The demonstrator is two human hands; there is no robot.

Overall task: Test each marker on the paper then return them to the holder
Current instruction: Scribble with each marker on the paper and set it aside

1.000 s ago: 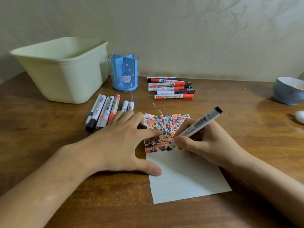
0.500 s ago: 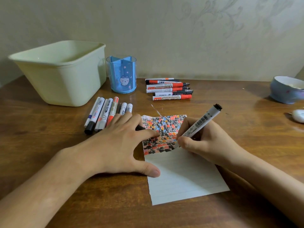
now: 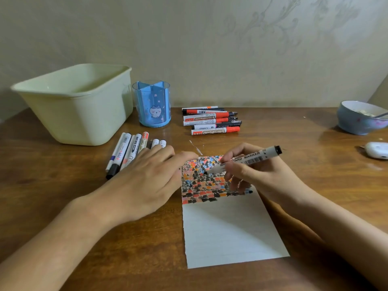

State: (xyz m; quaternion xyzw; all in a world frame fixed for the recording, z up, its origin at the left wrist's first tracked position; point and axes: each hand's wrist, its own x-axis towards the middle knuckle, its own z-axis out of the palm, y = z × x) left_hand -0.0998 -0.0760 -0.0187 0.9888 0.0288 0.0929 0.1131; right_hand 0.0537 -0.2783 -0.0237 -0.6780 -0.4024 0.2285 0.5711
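Observation:
My right hand (image 3: 258, 175) grips a white whiteboard marker (image 3: 247, 159), uncapped, its black tip lifted just above the scribbled top of the paper (image 3: 226, 232) and pointing left. A small dark thing (image 3: 249, 192) lies by that hand's lower fingers at the paper's right edge; I cannot tell whether it is a cap. My left hand (image 3: 147, 181) sits flat with straight fingers at the paper's left edge, holding nothing. The blue pen holder (image 3: 154, 106) stands at the back. One row of markers (image 3: 130, 150) lies left of the paper, partly under my left hand. A second pile of markers (image 3: 212, 121) lies behind it.
A pale green plastic tub (image 3: 75, 106) stands at the back left beside the holder. A blue bowl (image 3: 361, 120) and a small white object (image 3: 376, 150) sit at the right edge of the wooden table. The wall runs close behind.
My right hand has lifted the marker's tip off the paper and swung it to point left. My left hand has slid left off the paper, and its thumb no longer presses the sheet.

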